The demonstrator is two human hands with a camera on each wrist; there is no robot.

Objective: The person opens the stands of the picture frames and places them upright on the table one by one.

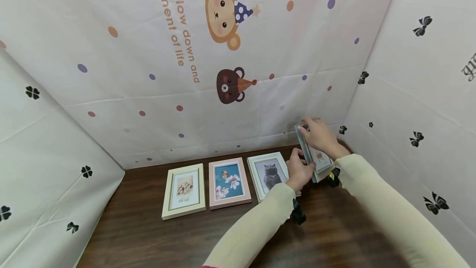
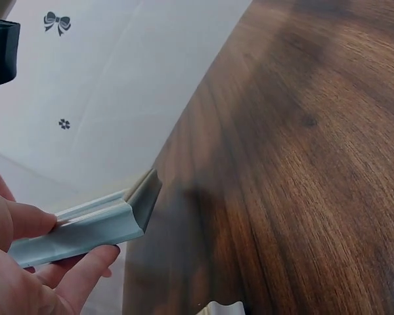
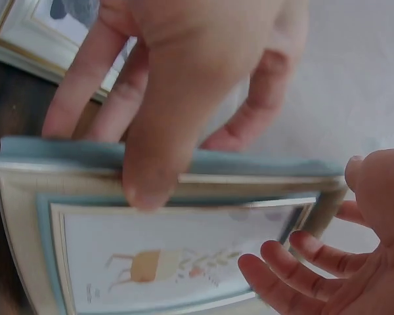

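A light-blue picture frame with a beige border and a small deer picture stands tilted at the right end of the row of frames. My left hand pinches its left long edge, with the thumb on the front and fingers behind. In the left wrist view, the thumb and fingers grip the blue side of the frame. My right hand is at the far end. Its fingers are spread and relaxed over the front, and its thumb is right at the corner.
Left of the hands, a white frame with a grey cat picture, a pink frame with blossoms and a cream frame lie in a row on the dark wooden table. Printed white cloth walls it in behind and at both sides.
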